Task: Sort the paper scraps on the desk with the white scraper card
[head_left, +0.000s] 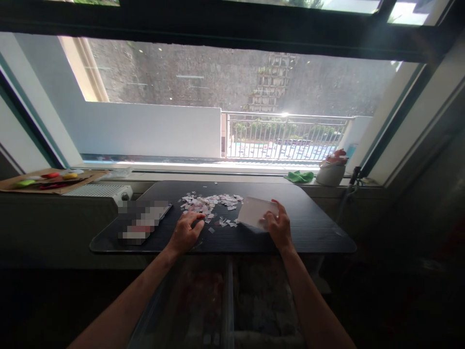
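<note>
Paper scraps (203, 206): lay loose on the dark counter (312, 230) | left hand (184, 232): bent at their near edge, could not tell if pinching one | right hand (280, 228): pinched the pale sheet (254, 211) by its right side, maybe so its flat part stuck out free

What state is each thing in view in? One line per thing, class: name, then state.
Paper scraps, small, loosely scattered
Table, partly strewn with scraps
White sheet, held by its right side
Right hand, gripping the sheet
Left hand, fingers bent, near the scraps
Green cloth, crumpled
Pot, upright
Blurred item, lying on the table
</note>
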Tool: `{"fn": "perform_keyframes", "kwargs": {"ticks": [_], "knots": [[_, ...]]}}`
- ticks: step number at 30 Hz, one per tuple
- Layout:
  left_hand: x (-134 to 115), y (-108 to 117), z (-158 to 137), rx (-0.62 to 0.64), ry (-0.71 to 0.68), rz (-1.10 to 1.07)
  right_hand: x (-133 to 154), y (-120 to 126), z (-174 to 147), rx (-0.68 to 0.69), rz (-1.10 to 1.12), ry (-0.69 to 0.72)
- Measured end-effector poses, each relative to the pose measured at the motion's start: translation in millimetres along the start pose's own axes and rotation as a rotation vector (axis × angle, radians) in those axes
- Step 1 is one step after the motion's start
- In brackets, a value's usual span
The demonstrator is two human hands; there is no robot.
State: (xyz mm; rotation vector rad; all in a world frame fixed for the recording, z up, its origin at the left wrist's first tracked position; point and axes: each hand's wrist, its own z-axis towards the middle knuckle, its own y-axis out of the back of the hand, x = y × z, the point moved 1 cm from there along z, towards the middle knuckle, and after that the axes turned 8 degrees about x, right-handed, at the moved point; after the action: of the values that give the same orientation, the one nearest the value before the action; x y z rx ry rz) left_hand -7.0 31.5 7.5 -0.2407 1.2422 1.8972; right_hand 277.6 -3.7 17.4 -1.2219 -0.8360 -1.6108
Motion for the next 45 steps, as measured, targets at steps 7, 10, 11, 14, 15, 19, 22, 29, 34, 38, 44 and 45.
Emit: {"fn": "perform_keyframes", "kwargs": {"ticks": [7,10,11,14,15,19,22,29,34,38,44,45], "knots": [[0,0,0,0.002,0.012,-0.010,3,0,-3,-0.018,-0.050,0.011],[0,1,0,0.004,0.016,-0.009,5,-1,-4,-0.013,-0.046,-0.001],[-1,1,0,0.005,0.016,-0.008,5,-1,-4,-0.022,-0.043,-0.002],[-2,2,0,0.006,0.012,-0.003,6,1,-3,-0.064,-0.045,-0.002],[-2,2,0,0.006,0.011,-0.001,6,2,-3,-0.073,-0.048,-0.005],[-2,2,-1,0.003,0.016,0.004,8,9,-5,-0.116,-0.054,-0.031],[-2,2,-1,0.008,0.018,0.004,10,13,-8,-0.142,-0.041,-0.037],[-3,2,-1,0.008,0.018,0.006,15,18,-16,-0.038,-0.070,-0.041],[-3,1,-1,0.013,0.012,0.010,18,27,-18,-0.060,-0.080,-0.021],[-3,1,-1,0.020,0.017,0.015,24,27,-21,-0.005,-0.110,-0.015],[-5,2,-1,0.042,0.015,0.026,34,37,-22,0.051,-0.130,-0.037],[-5,3,-1,0.045,0.014,0.027,33,38,-20,0.065,-0.123,-0.054]]}}
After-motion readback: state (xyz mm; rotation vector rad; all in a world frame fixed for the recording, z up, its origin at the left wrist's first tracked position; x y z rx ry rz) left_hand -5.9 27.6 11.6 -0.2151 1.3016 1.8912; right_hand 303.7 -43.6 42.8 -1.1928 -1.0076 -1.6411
